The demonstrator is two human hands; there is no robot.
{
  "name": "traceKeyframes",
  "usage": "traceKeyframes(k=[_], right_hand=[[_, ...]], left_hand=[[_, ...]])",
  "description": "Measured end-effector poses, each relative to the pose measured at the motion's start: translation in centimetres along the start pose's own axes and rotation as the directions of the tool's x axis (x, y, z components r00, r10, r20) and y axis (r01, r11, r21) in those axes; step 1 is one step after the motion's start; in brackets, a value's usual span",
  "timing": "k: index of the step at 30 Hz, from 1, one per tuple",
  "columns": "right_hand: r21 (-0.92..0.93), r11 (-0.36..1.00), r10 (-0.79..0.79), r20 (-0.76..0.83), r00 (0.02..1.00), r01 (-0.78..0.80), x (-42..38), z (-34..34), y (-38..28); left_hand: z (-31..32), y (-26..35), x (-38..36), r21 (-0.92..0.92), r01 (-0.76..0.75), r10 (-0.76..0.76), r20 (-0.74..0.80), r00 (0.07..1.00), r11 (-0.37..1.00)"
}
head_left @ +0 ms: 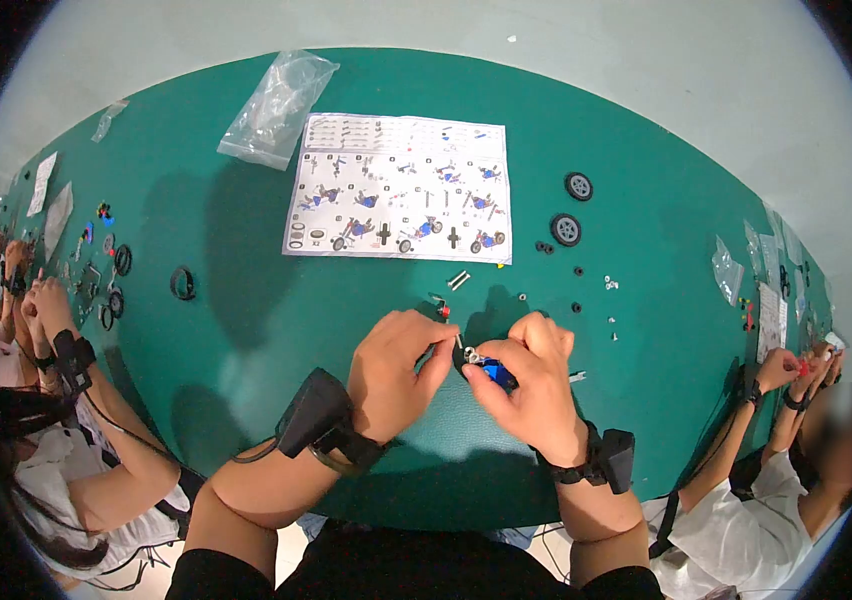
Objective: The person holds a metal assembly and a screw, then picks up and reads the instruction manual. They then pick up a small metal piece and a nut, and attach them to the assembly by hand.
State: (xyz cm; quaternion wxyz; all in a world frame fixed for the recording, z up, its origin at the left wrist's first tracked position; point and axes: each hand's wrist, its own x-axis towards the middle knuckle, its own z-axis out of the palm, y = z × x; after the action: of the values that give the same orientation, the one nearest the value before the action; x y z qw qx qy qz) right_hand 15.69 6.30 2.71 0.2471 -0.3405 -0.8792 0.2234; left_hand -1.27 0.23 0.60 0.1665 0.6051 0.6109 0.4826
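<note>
My right hand (pixel 536 385) is closed around a small blue model part (pixel 498 374) with metal fittings at its near end. My left hand (pixel 401 365) has thumb and index finger pinched on a thin metal piece (pixel 460 341), right beside those fittings. Just beyond the left fingertips lies a small piece with a red portion (pixel 444 311). Two metal pins (pixel 459 280) rest a little farther off. To the right of the right hand, a small metal bit (pixel 577 377) lies on the green table (pixel 426 480).
A printed instruction sheet (pixel 396 190) lies ahead, a clear plastic bag (pixel 276 110) at its left corner. Two black wheels (pixel 566 230), small black rings (pixel 577 307) and nuts (pixel 611 283) sit right. A black tyre (pixel 183 283) lies left. People work at both sides.
</note>
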Motion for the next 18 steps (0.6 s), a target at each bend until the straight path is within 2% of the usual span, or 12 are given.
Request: traceKeyframes(k=[3, 6, 9, 12, 18], right_hand=[[-0.018, 1.000, 0.025, -0.022, 0.999, -0.026, 0.0, 0.0, 0.0], [-0.009, 0.999, 0.049, -0.060, 0.997, -0.050, 0.0, 0.0, 0.0], [0.018, 0.998, 0.058, -0.098, 0.993, -0.057, -0.2, -0.1, 0.0], [0.038, 0.998, 0.050, -0.096, 0.994, -0.047, -0.3, -0.2, 0.0], [0.027, 0.999, 0.018, -0.071, 0.997, -0.016, -0.6, 0.0, 0.0]], left_hand=[[-0.1, 0.6, -0.1, -0.137, 0.221, -0.211, 0.084, 0.974, 0.966], [0.1, 1.0, -0.7, -0.371, 0.479, -0.433, 0.207, 0.878, 0.795], [0.3, 0.6, -1.2, -0.536, 0.542, -0.447, 0.310, 0.839, 0.647], [-0.3, 0.8, -0.8, -0.590, 0.636, -0.486, 0.418, 0.768, 0.498], [0.3, 1.2, -1.5, -0.505, 0.528, -0.424, 0.316, 0.849, 0.683]])
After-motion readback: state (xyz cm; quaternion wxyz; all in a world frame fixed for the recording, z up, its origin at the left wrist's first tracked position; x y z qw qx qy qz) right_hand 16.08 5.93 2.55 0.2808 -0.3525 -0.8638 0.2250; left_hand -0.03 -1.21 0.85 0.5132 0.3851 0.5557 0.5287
